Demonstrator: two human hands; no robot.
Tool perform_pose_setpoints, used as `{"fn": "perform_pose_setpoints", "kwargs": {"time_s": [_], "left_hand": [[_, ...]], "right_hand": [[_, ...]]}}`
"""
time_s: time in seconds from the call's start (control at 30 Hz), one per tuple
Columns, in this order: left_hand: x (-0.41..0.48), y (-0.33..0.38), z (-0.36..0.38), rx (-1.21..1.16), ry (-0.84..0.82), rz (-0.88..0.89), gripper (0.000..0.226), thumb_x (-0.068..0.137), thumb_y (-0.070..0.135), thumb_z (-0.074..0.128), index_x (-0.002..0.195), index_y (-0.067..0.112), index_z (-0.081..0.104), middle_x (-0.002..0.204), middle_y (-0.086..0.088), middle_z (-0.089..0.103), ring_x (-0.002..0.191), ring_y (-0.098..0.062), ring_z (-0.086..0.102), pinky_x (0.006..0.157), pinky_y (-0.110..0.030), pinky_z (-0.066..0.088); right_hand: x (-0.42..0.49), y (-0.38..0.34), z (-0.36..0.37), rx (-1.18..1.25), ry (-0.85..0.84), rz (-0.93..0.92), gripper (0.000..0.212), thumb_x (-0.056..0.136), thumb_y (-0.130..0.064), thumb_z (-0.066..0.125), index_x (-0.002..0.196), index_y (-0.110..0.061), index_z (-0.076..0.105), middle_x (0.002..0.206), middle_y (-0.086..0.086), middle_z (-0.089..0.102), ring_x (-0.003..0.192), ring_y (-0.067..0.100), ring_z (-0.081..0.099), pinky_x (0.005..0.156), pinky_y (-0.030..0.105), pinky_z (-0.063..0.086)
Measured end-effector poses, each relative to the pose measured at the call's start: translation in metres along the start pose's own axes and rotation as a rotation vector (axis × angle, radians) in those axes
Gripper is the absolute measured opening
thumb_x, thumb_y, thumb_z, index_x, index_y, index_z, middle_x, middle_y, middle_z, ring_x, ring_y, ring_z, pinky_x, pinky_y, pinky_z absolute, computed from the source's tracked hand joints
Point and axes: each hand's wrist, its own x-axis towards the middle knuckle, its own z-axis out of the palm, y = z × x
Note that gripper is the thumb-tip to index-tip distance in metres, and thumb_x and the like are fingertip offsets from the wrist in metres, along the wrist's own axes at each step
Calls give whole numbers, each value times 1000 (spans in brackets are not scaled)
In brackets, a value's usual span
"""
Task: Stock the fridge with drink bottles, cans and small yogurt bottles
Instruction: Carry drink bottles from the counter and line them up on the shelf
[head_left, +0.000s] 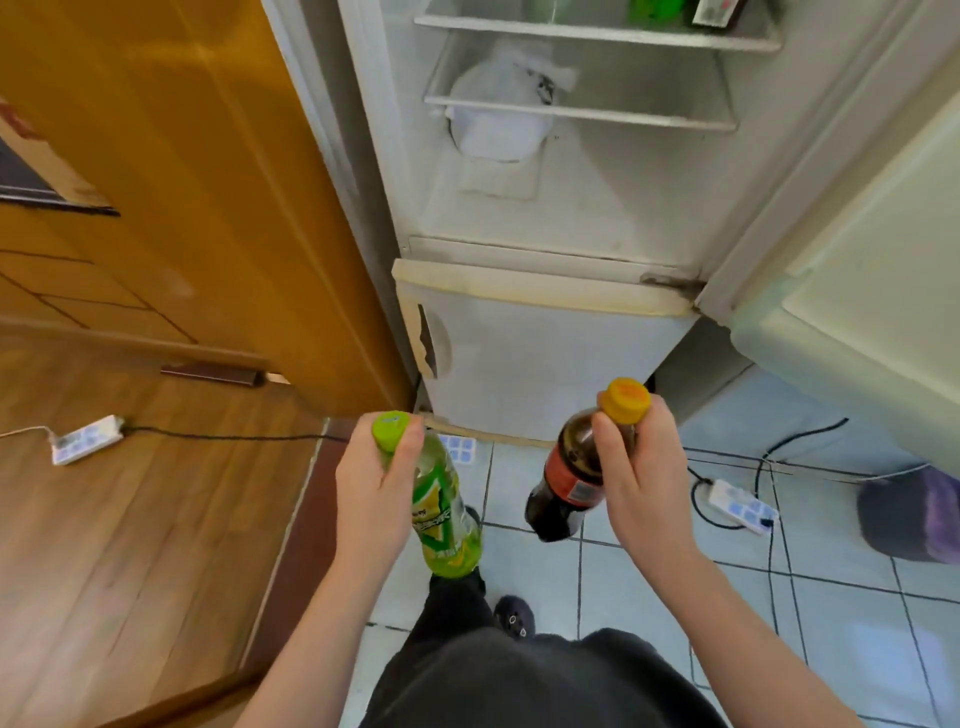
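**Two bottles held before the open fridge**

Two hands are each holding one bottle by the neck, above the tile floor (649, 597).

At 9 o'clock in the view, a power strip (85, 439) lies on the wood floor below a brown door (208, 182).

At 7 o'clock from centre, the left hand (371, 483) shows its back to the camera. Its fingers (413, 436) are curled close together round the neck of the green bottle (447, 519), just under the green cap (390, 428). The cap sticks out above the fist at 12 o'clock. The body hangs free of the fingers and slants toward 5 o'clock.

The fridge (545, 358) stands at 12 o'clock with its upper compartment open. A white bag (498, 119) sits under a wire shelf (582, 111). Both bottles are outside the fridge, in front of its closed lower door.

At 5 o'clock from centre, the right hand (641, 483) grips the dark bottle (566, 483). The thumb (608, 447) presses the front of the neck and the other fingers wrap behind it, right below the yellow cap (628, 399). The body tilts away toward 7 o'clock, clear of the palm.

A second strip (743, 506) lies on the tiles at 4 o'clock, and the fridge's open door (857, 291) fills 2 o'clock.
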Motion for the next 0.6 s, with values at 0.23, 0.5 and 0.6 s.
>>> {"fn": "perform_pose_setpoints", "kwargs": {"time_s": [0.23, 0.5, 0.6], "left_hand": [[123, 28, 43, 36, -239, 153, 7, 94, 23, 53, 91, 24, 60, 82, 9, 62, 80, 3, 58, 65, -4, 40], [280, 147, 60, -80, -298, 496, 37, 83, 51, 45, 91, 19, 62, 77, 9, 63, 75, 3, 59, 62, -4, 40], [321, 193, 62, -169, -265, 600, 34, 85, 46, 49, 90, 15, 61, 81, 3, 61, 69, -5, 58, 61, -11, 43]], "right_hand": [[96, 4, 18, -47, 117, 5, 30, 85, -50, 38, 97, -25, 52, 89, -14, 53, 85, 3, 53, 69, 20, 41], [247, -67, 12, -19, 369, -204, 24, 88, -34, 43, 84, -12, 52, 80, -1, 51, 77, 10, 51, 66, 17, 38], [300, -101, 3, -32, 421, -292, 25, 89, -34, 43, 82, -11, 50, 77, -4, 47, 74, 7, 47, 66, 18, 36]]}}
